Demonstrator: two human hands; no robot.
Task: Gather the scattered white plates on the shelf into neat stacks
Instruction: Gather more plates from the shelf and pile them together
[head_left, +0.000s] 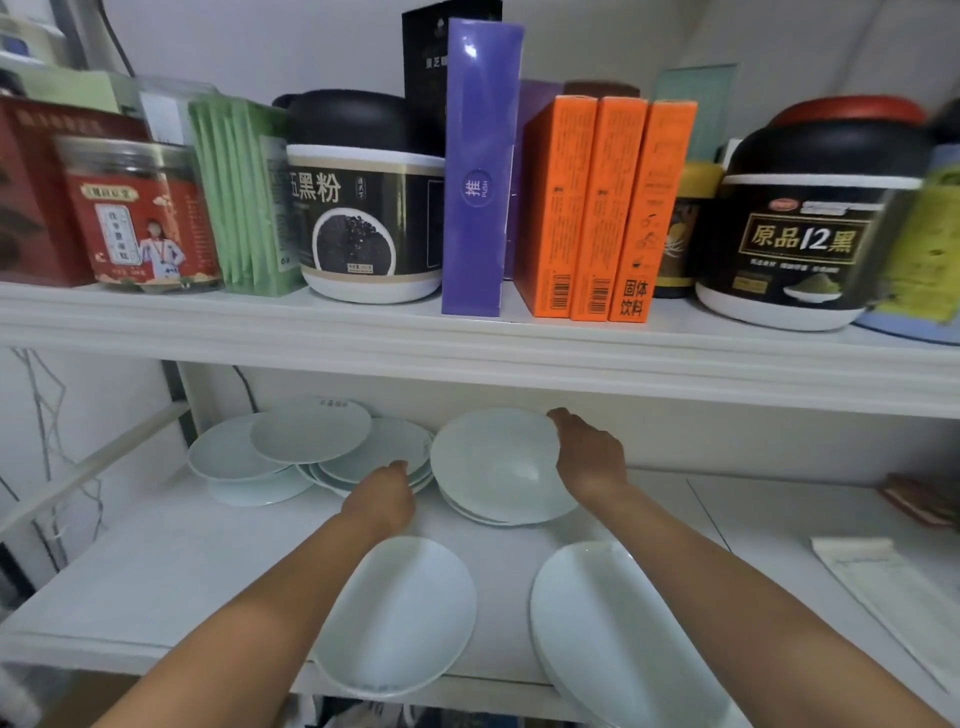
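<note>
Front-left plate (395, 618) and front-right plate (623, 634) sit loose at the lip of the lower shelf (156, 561), both overhanging a bit. Step in hand: squaring up the centre stack (483, 512) at the back. Right hand (589, 457) curls round the right rim of its top plate (493, 462). Left hand (382, 499) is at the gap between that stack and the sprawled left pile (311, 441); fingers hidden, can't tell its grip. Next, probably: seat the top plate, then collect the strays.

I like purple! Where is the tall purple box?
In the head view, the tall purple box stands centrally on the upper shelf, between the black-lidded jar and the three orange boxes.
</note>
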